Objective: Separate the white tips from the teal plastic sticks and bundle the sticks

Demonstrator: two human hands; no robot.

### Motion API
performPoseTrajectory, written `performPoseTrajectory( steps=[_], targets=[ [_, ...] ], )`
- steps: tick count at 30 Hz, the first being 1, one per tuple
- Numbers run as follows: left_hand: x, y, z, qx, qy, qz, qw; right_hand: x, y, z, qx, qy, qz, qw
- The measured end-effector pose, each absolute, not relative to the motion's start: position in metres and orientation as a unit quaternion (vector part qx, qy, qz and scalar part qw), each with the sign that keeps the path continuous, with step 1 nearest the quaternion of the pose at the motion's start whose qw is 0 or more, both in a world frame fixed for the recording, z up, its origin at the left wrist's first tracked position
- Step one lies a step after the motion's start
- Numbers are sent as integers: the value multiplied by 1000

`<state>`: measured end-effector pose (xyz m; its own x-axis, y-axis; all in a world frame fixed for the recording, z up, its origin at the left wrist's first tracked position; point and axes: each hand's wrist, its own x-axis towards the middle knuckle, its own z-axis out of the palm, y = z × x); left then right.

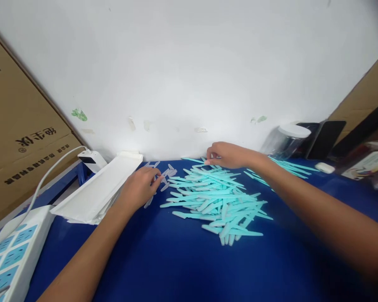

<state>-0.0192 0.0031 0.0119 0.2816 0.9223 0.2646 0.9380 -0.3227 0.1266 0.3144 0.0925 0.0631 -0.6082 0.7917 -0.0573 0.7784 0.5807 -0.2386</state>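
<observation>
A heap of turquoise eyebrow razors point(220, 197) lies loosely piled on the blue table. At its far edge is my right hand point(228, 155), its fingers curled and pinched at the end of one razor; the grip is partly hidden. To the left of the heap, small clear plastic caps point(169, 172) are scattered on the table. My left hand point(143, 184) is over these caps, with thumb and forefinger drawn together. Whether a cap is between those fingertips is too small to make out.
A stack of white paper sleeves point(97, 188) lies beside my left forearm, near a white plugged device point(93, 160) and a power strip point(25, 251). More razors point(290, 167), a lidded clear jar point(286, 140) and a dark phone point(326, 138) are at right. A white wall point(189, 75) stands behind.
</observation>
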Motion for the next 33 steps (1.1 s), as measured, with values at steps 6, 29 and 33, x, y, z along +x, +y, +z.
performPoseTrajectory(
  steps=[6, 29, 33],
  targets=[
    [-24, 5, 9, -799, -580, -155, 47, 290, 119, 19, -460, -877, 114, 74],
    [-24, 4, 11, -814, -556, -169, 7, 289, 118, 10, -367, -871, 311, 103],
    [-23, 4, 12, -814, -554, -175, 4, 297, 118, 7, -362, -872, 309, 119]
  ],
)
